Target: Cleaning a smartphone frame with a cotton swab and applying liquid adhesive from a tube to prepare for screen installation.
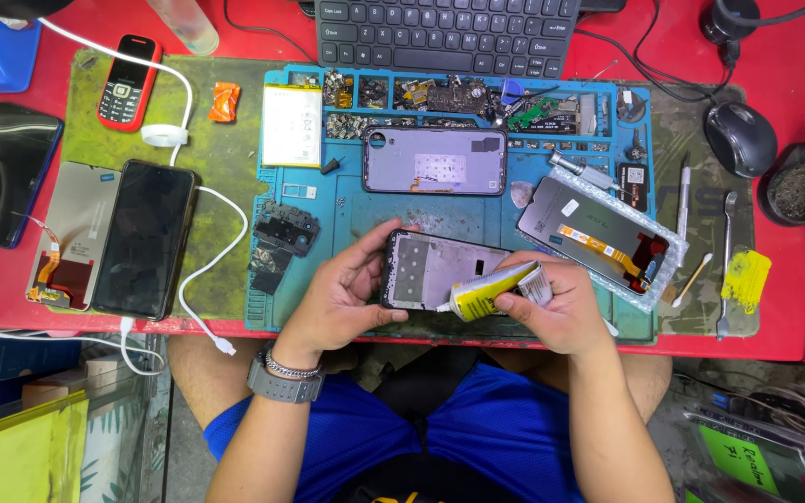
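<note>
At the near edge of a blue repair mat (347, 210), a person's left hand (342, 298) closes its fingers around the left end of an open phone frame (435, 268), thumb on top and fingers curled beneath, while the right hand (561, 303) grips a yellow adhesive tube (491, 291) with its nozzle touching the frame's lower edge. The frame sits just above the mat's front edge, tilted slightly, over the person's blue shorts (477, 438). The frame looks light, thin and stiff but easily flexed or cracked, so a hold by its side rails, clear of the bare inner face, seems safest; the tube appears soft and squeezable, best pinched near its middle. To the right on the mat lies a replacement screen (598, 242) in clear bubble wrap. Farther up the mat's centre rests a purple phone back (433, 160), with a white battery (292, 126) to its left and trays of small parts along the far rim. Left of the mat, a dark smartphone (143, 238) lies beside a detached display (65, 233), and a red keypad phone (129, 81) sits beyond them. Past the mat's far edge stands a black keyboard (444, 33); a computer mouse (740, 138) lies to its right.
</note>
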